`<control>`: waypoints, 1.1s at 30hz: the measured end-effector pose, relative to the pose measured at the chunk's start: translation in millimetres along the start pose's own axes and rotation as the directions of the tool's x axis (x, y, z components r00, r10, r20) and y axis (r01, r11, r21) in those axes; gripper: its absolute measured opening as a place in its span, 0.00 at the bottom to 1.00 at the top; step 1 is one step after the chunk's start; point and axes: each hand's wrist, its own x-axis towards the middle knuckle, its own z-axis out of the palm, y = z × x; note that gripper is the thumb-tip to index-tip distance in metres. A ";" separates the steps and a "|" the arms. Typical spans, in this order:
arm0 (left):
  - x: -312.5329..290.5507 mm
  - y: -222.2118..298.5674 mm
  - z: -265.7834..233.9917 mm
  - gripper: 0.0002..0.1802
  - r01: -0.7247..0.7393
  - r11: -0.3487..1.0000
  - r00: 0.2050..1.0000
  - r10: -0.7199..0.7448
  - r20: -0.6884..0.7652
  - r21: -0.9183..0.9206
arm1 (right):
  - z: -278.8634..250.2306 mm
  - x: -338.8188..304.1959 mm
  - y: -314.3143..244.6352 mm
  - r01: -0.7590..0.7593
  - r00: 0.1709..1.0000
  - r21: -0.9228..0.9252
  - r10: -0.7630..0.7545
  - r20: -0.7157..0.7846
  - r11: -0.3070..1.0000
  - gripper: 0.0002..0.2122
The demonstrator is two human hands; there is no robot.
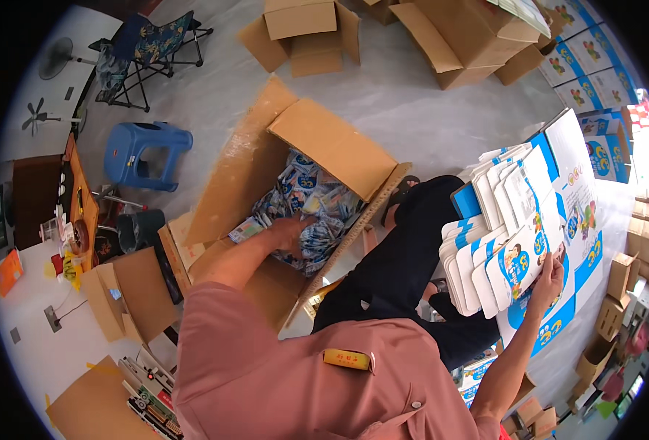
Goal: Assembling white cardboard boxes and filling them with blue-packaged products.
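My left hand reaches into an open cardboard box and touches small blue-and-white printed packets heaped inside. Its fingers are blurred and partly hidden among the packets. On the right, my right hand pinches the edge of a flat, folded white-and-blue carton. That carton lies on top of a fanned stack of similar folded cartons, with rounded flaps pointing left. The stack rests on a large white-and-blue printed box beside my right leg.
A blue plastic stool and a folding chair stand to the left. Open cardboard boxes sit at the far side. White-and-blue cartons are piled at the far right. Another cardboard box stands near my left elbow.
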 end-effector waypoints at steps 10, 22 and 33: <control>-15.3 13.7 -44.9 0.54 0.077 0.997 0.993 -0.079 0.083 0.026 | 1.9 -3.6 -11.6 0.007 0.999 0.002 -0.007 0.036 1.000 0.15; -110.1 63.9 -132.3 0.40 0.122 0.895 0.915 -0.269 -0.300 -0.430 | -3.8 -3.1 -2.9 -0.008 0.994 0.119 -0.005 0.111 0.993 0.13; -166.4 97.1 -140.9 0.32 -0.066 0.728 0.717 -0.441 -0.539 -0.683 | -4.5 -5.5 -7.6 -0.029 0.991 0.180 0.005 0.131 0.983 0.13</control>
